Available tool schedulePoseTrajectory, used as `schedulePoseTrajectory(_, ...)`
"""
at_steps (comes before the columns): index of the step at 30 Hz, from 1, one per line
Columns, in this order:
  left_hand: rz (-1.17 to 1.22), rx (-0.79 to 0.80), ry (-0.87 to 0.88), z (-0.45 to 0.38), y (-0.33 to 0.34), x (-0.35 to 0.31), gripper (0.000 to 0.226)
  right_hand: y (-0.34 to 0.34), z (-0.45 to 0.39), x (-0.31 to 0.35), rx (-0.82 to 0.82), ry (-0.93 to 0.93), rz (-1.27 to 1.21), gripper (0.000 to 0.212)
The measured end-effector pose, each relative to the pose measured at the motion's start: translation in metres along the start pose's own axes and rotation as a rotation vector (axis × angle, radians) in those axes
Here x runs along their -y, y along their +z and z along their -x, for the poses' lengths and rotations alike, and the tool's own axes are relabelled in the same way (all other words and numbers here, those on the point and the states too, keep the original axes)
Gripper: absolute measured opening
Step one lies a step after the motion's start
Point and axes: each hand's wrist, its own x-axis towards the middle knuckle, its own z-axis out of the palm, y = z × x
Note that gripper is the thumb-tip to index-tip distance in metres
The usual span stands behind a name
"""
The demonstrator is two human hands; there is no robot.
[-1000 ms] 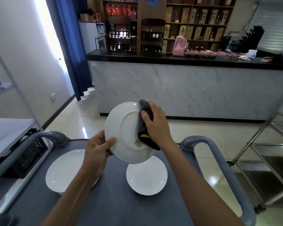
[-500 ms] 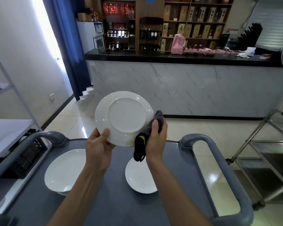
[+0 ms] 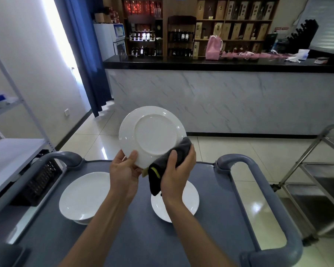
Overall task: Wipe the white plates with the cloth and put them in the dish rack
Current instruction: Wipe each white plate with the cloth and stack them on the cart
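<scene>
I hold a white plate [image 3: 152,135] upright above the cart, its underside facing me. My left hand [image 3: 124,170] grips its lower left rim, thumb on the back. My right hand [image 3: 178,170] grips a dark grey cloth [image 3: 162,166] with a yellow edge and presses it against the plate's lower right rim. Two more white plates lie on the grey cart top [image 3: 143,237]: one at the left [image 3: 84,195] and one at the right [image 3: 189,199], partly hidden by my right wrist. A black dish rack [image 3: 41,180] sits on the low shelf to the left.
The cart has raised grey handles at the left [image 3: 66,157] and right [image 3: 258,182]. A white metal shelf unit [image 3: 14,155] stands at the left, a steel trolley [image 3: 316,180] at the right. A marble-fronted counter [image 3: 220,97] crosses the room ahead.
The plate has been raised and turned so its underside faces me. My right hand with the cloth has slid from the plate's upper right down to its lower right rim.
</scene>
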Motion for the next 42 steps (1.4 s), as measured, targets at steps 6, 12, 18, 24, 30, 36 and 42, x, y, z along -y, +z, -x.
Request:
schedulePoseTrajectory(6, -0.04, 0.037, 0.027, 0.001, 0.002, -0.003, 0.026, -0.002, -0.013, 0.008, 0.062, -0.183, 0.415, 0.06)
schedulePoseTrajectory(12, -0.178, 0.11, 0.052, 0.005, 0.008, -0.005, 0.022, 0.001, -0.01, 0.013, 0.158, -0.513, 0.716, 0.049)
schedulePoseTrajectory(18, -0.244, 0.148, 0.027, 0.004, 0.005, -0.005, 0.021, -0.002, -0.022, 0.02, 0.283, -0.68, 0.775, 0.047)
schedulePoseTrajectory(24, -0.316, 0.215, 0.031, 0.002, 0.002, -0.011, 0.025, -0.001, -0.037, 0.035, 0.412, -0.718, 0.768, 0.049)
schedulePoseTrajectory(30, -0.331, 0.251, 0.007, 0.001, -0.006, -0.011, 0.031, 0.0, -0.045, 0.039, 0.5, -0.767, 0.799, 0.05)
schedulePoseTrajectory(36, -0.333, 0.3, 0.004, 0.006, -0.012, -0.004, 0.035, 0.002, -0.066, 0.037, 0.499, -0.696, 0.75, 0.048)
schedulePoseTrajectory(42, -0.289, 0.29, -0.043, 0.008, -0.021, 0.007, 0.038, -0.008, -0.081, 0.023, 0.459, -0.528, 0.722, 0.049)
